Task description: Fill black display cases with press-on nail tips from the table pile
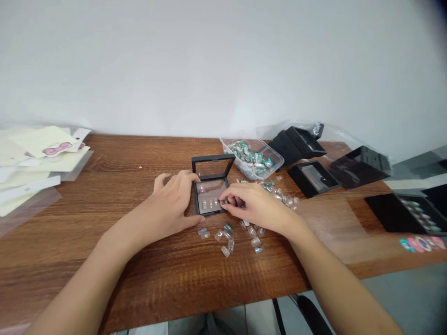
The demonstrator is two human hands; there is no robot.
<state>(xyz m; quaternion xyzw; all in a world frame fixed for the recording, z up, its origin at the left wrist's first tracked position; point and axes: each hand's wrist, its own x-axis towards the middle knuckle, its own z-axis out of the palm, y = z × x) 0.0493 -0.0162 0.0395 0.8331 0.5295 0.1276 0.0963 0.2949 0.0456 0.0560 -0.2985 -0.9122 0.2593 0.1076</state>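
Observation:
A small black display box with a clear hinged lid standing up sits open mid-table. My left hand rests against its left side, fingers curved on the frame and thumb at the front corner. My right hand reaches in from the right, fingertips pinched at the tray's lower right, beside a row of small clear press-on nails. What the fingertips hold is too small to make out. Several loose clear nails lie on the wood just in front of the box.
A clear plastic tub of green-silver nails stands behind the box, more scattered nails beside it. Black boxes lie to the right, one tray holding nails. Cream cards and sleeves are stacked at left. Stickers sit near the right edge.

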